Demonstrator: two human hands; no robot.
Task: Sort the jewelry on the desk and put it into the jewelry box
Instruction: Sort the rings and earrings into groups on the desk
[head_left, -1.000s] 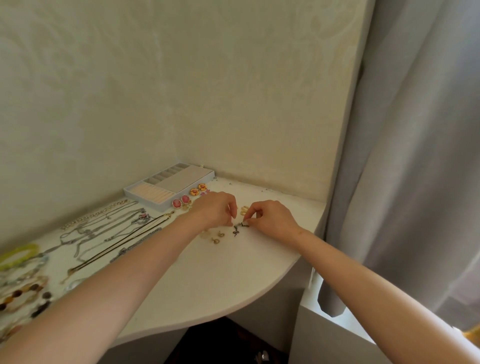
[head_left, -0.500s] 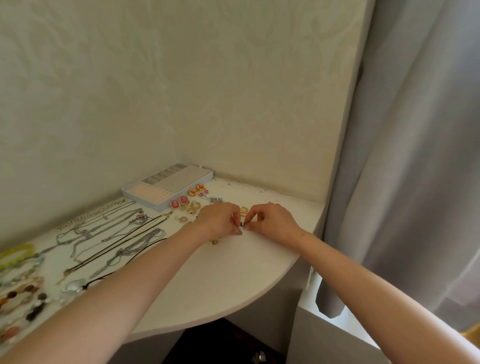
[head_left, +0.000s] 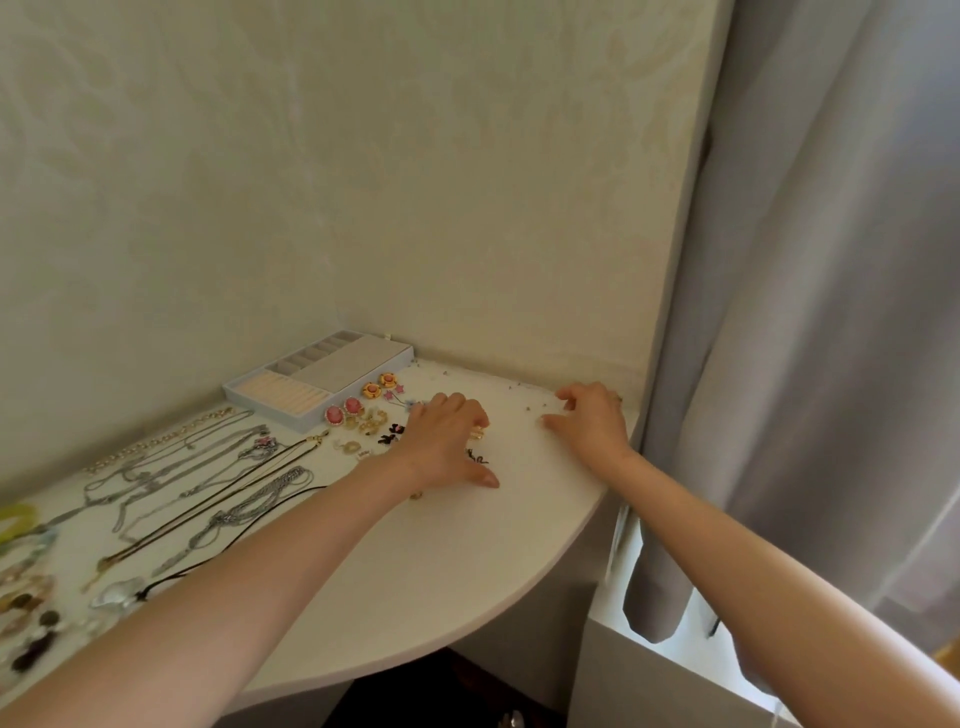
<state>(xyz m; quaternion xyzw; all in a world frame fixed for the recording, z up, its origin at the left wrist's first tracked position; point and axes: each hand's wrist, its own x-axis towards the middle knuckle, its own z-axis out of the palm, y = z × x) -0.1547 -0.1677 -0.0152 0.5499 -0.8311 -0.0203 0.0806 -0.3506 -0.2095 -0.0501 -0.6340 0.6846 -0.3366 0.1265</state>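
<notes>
Earring sorting was on; the jewelry box (head_left: 260, 408) sat far left.
Left hand (head_left: 447, 441) lay over a gold earring (head_left: 477, 433), right hand (head_left: 589, 421) curled by studs (head_left: 527, 409), grips unreadable; next called for a fine pinch.

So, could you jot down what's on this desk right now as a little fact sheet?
Desk: white, rounded front edge
Jewelry box: open, at the back by the wall
Necklaces: laid out on the left
Pink earrings: just in front of the box
Left hand: palm down over small pieces
Right hand: fingertips on desk near tiny studs
Holding anything: too small to tell
</notes>
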